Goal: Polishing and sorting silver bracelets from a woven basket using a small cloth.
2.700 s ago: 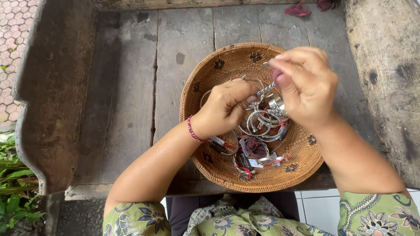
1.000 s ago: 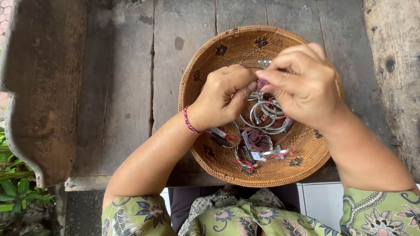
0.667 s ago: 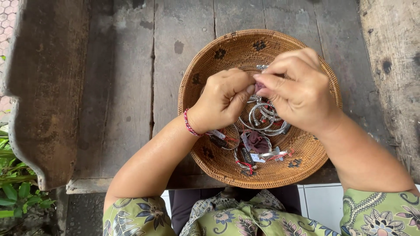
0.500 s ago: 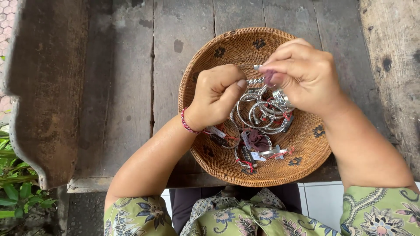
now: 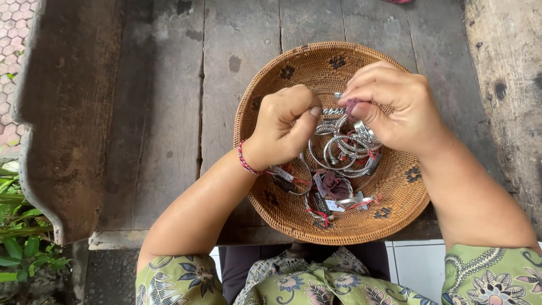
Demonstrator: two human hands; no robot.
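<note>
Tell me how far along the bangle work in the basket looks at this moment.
Done: nothing visibly set apart. In hand: the left hand and right hand share a grip on one silver bangle over the woven basket. Left: a heap of tagged bangles in the basket.

A worn wooden table [image 5: 164, 113] of grey planks fills most of the view, with dark stains and gaps between the boards. Along its left edge runs a raised, rough wooden rim [image 5: 68, 113], dark and weathered, and a similar thick rim [image 5: 508, 85] stands on the right. Far left, beyond the table, lies pink patterned paving [image 5: 12, 51]. Near left, green leaves [image 5: 22, 248] grow beside the table. At the near edge, white floor tiles [image 5: 415, 268] show under the table's front.
</note>
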